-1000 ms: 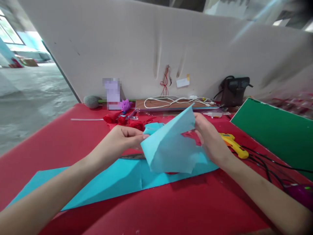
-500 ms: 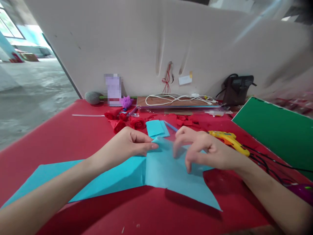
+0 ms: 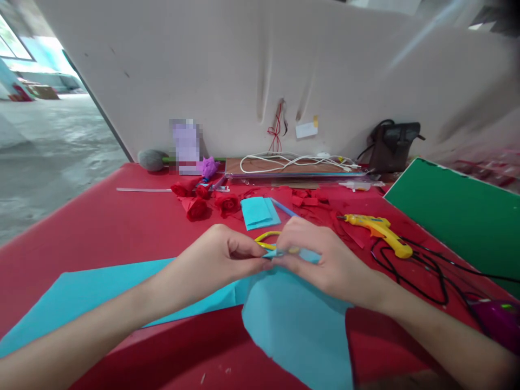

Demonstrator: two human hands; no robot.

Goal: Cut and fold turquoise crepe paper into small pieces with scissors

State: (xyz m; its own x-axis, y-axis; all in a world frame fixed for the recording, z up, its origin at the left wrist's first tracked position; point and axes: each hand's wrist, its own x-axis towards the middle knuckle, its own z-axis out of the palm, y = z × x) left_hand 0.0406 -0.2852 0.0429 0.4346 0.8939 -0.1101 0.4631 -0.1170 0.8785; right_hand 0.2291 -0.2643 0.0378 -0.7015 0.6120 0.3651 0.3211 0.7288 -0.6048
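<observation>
Both hands meet over the middle of the table, pinching the upper edge of a light blue sheet of crepe paper. My left hand is closed on that edge with thumb and forefinger. Close beside it, my right hand is closed on the same edge. The sheet hangs down toward me below the fingers. Just behind the fingertips lie yellow-handled scissors, partly hidden by my right hand. A longer strip of blue paper stretches out to the left beneath my left arm.
Beyond my hands lie a folded blue paper square and red paper roses. A yellow glue gun with a black cord is at right, near a green board. A white cable rests at the back.
My right hand has moved left and down to the sheet's edge beside my left hand and closed on it. The sheet's lower part now hangs closer to me, and the yellow scissors handles show.
</observation>
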